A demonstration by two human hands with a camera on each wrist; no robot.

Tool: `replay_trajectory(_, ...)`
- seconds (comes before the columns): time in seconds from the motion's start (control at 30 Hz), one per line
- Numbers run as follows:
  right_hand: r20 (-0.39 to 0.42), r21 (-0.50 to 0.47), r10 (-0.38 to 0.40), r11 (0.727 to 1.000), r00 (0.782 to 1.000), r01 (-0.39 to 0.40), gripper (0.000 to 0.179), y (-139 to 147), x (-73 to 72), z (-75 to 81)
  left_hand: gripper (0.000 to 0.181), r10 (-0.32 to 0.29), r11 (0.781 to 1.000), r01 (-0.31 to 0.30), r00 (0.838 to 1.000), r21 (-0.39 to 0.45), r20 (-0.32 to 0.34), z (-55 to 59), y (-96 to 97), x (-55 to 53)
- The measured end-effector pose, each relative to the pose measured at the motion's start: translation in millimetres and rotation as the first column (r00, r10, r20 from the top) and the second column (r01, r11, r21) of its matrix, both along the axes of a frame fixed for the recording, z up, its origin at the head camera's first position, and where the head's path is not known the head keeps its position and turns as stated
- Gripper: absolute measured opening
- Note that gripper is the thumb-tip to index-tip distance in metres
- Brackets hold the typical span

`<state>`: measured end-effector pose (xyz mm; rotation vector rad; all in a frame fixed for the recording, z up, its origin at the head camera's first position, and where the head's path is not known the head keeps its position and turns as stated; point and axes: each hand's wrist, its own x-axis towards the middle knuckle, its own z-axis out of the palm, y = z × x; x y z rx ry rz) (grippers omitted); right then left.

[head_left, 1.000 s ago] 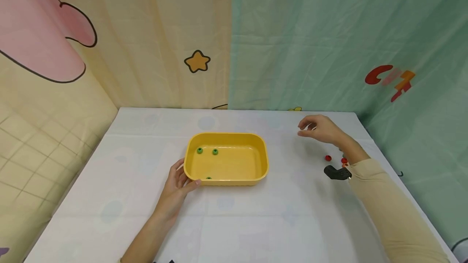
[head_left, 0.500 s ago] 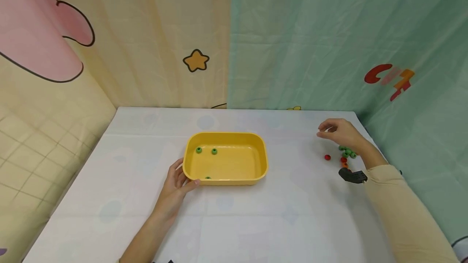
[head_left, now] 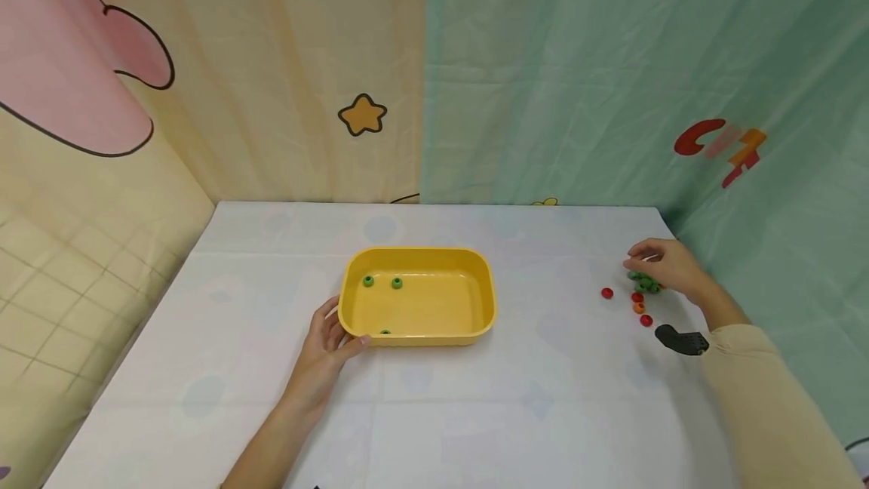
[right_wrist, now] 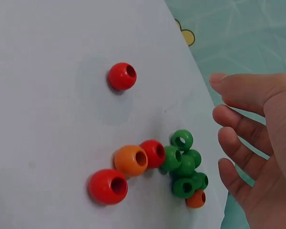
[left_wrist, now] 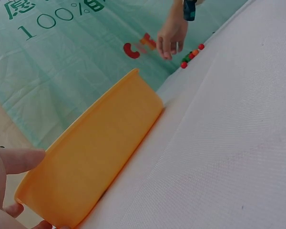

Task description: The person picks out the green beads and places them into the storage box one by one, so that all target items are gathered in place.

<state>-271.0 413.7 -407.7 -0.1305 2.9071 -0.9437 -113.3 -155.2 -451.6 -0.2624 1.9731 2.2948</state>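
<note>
My left hand [head_left: 324,357] grips the left front corner of a yellow plastic tray [head_left: 421,339], thumb [left_wrist: 24,160] at the rim and fingers along the side. Inside the tray lie three green beads, one of them a green bead [head_left: 397,283] near the back wall. At the right, my right hand [head_left: 668,266] hovers with fingers loosely bent over a cluster of green beads [right_wrist: 185,164]. Nothing shows between its fingertips. Beside the cluster are red beads, among them a red bead [right_wrist: 108,187], and orange beads, such as an orange bead [right_wrist: 131,161].
A single red bead [head_left: 607,293] lies apart, left of the others. The table has a white cloth [head_left: 475,413]. Printed curtains [head_left: 543,81] hang behind it and at both sides. A black strap-like device [head_left: 681,340] sits at my right wrist.
My right hand has moved right and toward me, coming down over the green beads, and its sleeve no longer covers the red and orange ones. My left hand stays on the tray.
</note>
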Motion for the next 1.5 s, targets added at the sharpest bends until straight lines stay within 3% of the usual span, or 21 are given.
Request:
replay_trajectory(0.4, 0.033, 0.002, -0.061, 0.998, 0.998, 0.061, 0.047, 37.7, 25.5, -15.1, 0.09, -0.002, 1.0, 0.002, 1.0, 0.017, -0.004, 0.5, 0.3, -0.1)
replay_trajectory(0.8, 0.001, 0.056, -0.09, 0.994, 0.996, 0.09, 0.047, 55.2, 41.7, -41.1, 0.09, -0.005, 1.0, 0.005, 1.0, 0.014, 0.001, 0.4, 0.0, 0.0)
replay_trajectory(1.13, -0.051, 0.08, -0.144, 0.986, 0.988, 0.148, 0.048, 49.3, 39.5, -51.5, 0.089, -0.013, 1.0, 0.014, 1.0, 0.01, -0.007, 0.9, 0.4, 0.0)
replay_trajectory(1.5, -0.068, 0.075, -0.115, 0.99, 0.991, 0.12, 0.045, 48.7, 37.2, -47.7, 0.089, -0.01, 1.0, 0.01, 1.0, 0.004, -0.003, 1.3, 0.2, 0.6)
